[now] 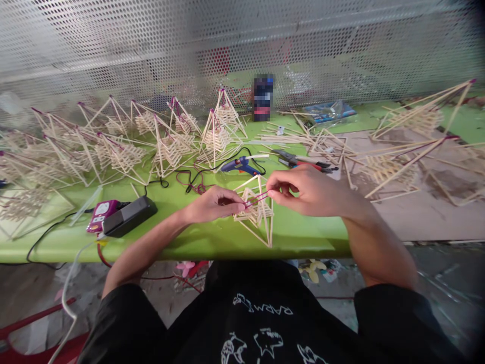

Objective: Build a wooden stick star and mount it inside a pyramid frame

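Note:
Directly before me on the green table stands a small pyramid frame of thin wooden sticks (268,222), with stacked sticks inside it. Above it, a thin purple cord (257,198) runs between my two hands. My left hand (216,203) pinches one end of the cord between thumb and fingertips. With thumb and index finger, my right hand (303,189) pinches the other end. A blue glue gun (241,165) lies just beyond the frame, and pliers with red handles (303,163) rest behind my right hand.
Many similar stick pyramids (174,146) crowd the left and back of the table (189,237). Loose sticks (288,136) lie at the back. A magenta power strip (103,215) with a black adapter (129,216) sits left. On the right, larger stick frames (397,167) stand on a board (447,220).

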A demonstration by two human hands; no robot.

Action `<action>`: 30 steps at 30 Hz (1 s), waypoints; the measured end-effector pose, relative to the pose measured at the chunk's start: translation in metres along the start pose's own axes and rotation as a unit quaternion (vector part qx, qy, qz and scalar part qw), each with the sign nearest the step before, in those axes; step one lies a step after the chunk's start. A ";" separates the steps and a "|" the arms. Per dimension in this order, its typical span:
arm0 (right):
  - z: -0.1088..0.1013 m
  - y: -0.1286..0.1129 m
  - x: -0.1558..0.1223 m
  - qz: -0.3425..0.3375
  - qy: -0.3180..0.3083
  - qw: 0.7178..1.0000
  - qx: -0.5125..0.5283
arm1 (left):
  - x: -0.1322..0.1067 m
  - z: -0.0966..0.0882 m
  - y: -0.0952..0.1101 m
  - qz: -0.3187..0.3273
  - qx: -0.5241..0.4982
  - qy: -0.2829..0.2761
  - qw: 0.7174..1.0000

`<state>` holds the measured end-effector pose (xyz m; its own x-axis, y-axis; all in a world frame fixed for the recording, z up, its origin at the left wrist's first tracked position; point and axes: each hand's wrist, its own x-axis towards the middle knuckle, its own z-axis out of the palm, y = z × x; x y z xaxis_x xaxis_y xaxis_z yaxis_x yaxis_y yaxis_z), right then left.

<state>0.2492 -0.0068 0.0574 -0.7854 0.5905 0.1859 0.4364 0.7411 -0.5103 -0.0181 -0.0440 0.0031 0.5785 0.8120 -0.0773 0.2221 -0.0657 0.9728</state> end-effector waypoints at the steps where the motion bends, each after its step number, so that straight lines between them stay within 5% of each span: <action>1: 0.000 0.000 0.000 0.001 0.002 1.000 0.005 | 0.000 0.000 0.000 -0.004 0.000 -0.001 1.000; 7: 0.002 0.001 -0.002 0.009 0.009 1.000 -0.007 | 0.000 0.001 0.003 -0.020 -0.014 0.004 1.000; 12: 0.004 0.002 -0.007 0.000 0.018 0.999 -0.042 | -0.002 0.003 0.005 0.020 0.064 0.071 0.995; 17: 0.012 -0.015 -0.017 -0.072 0.217 0.968 -0.102 | -0.008 0.004 0.021 0.141 0.284 0.107 0.942; 22: 0.027 -0.033 -0.020 -0.102 0.215 0.960 -0.145 | -0.007 0.009 0.054 0.221 0.397 0.043 0.890; 30: 0.029 -0.029 -0.020 -0.100 0.216 0.971 -0.027 | 0.001 0.015 0.073 0.264 0.446 0.057 0.854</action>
<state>0.2399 -0.0497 0.0441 -0.6042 0.5037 0.6174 0.3256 0.8633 -0.3857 0.0098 -0.0568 0.0705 0.7131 0.5815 0.3915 0.4934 -0.8131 0.3089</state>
